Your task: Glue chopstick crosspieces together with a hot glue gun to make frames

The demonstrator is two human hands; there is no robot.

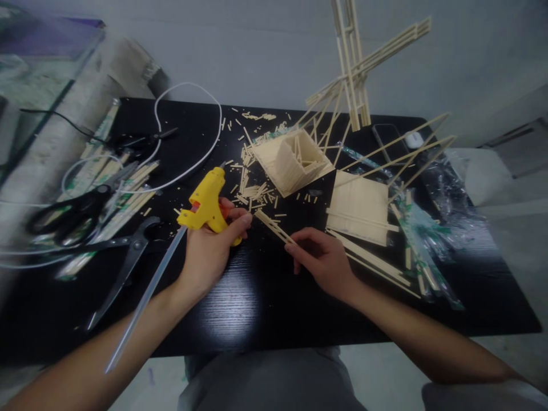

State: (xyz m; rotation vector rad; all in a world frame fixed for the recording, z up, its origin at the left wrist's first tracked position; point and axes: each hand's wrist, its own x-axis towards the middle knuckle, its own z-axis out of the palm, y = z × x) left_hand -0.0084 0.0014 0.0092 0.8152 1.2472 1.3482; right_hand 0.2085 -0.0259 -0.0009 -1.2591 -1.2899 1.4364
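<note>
My left hand (212,245) is wrapped round a yellow hot glue gun (208,197), its nozzle pointing up and away. A long clear glue stick (148,297) sticks out of the gun's back and hangs over my left forearm. Between the thumb and fingers of my right hand (323,260) are thin wooden sticks (274,226), pinched at their near end, the far end close to my left fingertips. Beyond the hands stands a wooden structure (295,157) built of sticks on a square base. To its right lies a flat square stick panel (359,202).
Black scissors (81,211), large pliers (135,245) and bundled sticks (137,185) lie on the left. Short stick offcuts (257,194) are scattered mid-table. A windmill-like stick cross (353,68) rises at the back. Plastic-wrapped sticks (423,240) and a phone (387,141) are on the right.
</note>
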